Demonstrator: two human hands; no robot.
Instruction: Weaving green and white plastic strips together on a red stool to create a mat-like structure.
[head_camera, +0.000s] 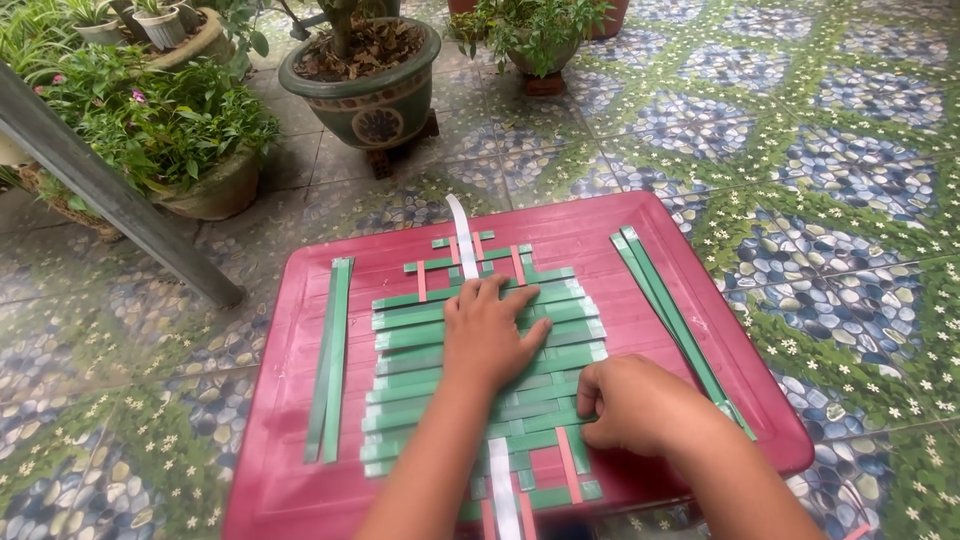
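Weaving well under way on the red plastic table (300, 480): a woven mat of green strips (420, 375) lying at the middle of the tabletop, horizontal green bands already packed close, crossed by pink uprights (518, 264) and a white strip (462, 235) running from the far edge toward the near edge. Judged about half done or more, with strip ends sticking out uneven at both sides and the near rows looser. Left hand (490, 335) pressed flat and open on the mat's centre, fingers spread, gripping nothing. Right hand (640, 405) curled at the mat's right edge near the near-right corner, fingertips tucked onto a green strip end; pinching or only pushing, cannot tell. Spare green strips (330, 360) lying parallel along the left edge, and another bundle of spare strips (670, 320) slanting along the right edge, both unused. Beyond the far edge, on the patterned tile floor (850, 200): a large glazed pot (370, 100) holding soil, dry leaves and a trunk; a low planter (215, 190) full of leafy green plants; a smaller pot (540, 60) with foliage.
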